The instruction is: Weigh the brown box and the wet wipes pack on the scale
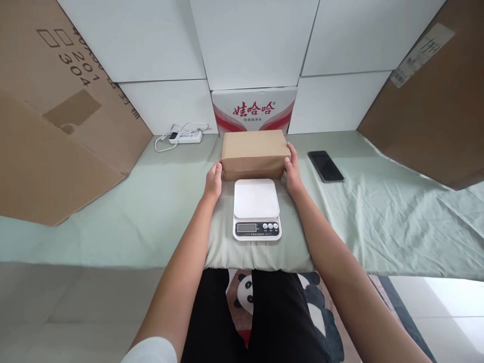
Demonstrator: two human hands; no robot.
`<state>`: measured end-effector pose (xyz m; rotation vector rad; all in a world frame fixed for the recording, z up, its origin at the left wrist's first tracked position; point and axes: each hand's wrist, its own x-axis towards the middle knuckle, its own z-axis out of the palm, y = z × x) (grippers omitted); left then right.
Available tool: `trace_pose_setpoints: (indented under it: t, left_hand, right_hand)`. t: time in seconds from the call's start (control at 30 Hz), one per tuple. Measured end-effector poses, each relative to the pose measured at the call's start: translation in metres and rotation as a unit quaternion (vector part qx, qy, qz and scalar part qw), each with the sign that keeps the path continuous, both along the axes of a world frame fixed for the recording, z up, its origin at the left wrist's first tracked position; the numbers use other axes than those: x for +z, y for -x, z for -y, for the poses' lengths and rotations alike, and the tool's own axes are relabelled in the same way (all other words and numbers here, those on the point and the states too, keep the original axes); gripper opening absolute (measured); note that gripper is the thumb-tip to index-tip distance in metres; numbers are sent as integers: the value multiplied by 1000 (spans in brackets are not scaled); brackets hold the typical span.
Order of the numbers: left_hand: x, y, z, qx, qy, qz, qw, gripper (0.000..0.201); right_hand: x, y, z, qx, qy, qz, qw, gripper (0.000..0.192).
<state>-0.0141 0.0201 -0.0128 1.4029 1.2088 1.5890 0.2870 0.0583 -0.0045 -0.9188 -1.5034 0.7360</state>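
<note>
I hold the brown parcel (254,153) between my left hand (214,181) and right hand (293,171), palms pressed to its ends, just behind the kitchen scale (256,208) near the bed's front edge. Next, I judge, a level lift onto the scale's platform.

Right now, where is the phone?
In the head view the phone lies flat on the green sheet, right of the brown parcel and just beyond the right hand.
</note>
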Motion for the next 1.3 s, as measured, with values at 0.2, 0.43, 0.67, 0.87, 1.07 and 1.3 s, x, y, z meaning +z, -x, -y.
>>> trace_pose_setpoints:
  t: [0.2,0.43,0.67,0.87,1.07,1.3]
  left_hand:
    - [6,14,-3,125,-6,64,990,100]
    - [11,5,1,100,12,75,992,80]
    - [20,1,-1,140,33,103,984,51]
    - [26,3,6,168,31,73,983,43]
    - [29,4,7,216,9,122,969,62]
    - [47,17,8,163,112,386,901,54]
  right_hand:
    - [-6,-24,-7,-39,44,-37,998,89]
    - [-12,-19,-6,-8,63,-51,997,86]
    - [-11,-9,-4,-1,64,-71,995,89]
    - [-2,-3,3,14,75,-93,993,89]
    - [6,1,10,11,78,-96,992,87]
    - [9,-1,11,-76,46,-114,990,53]
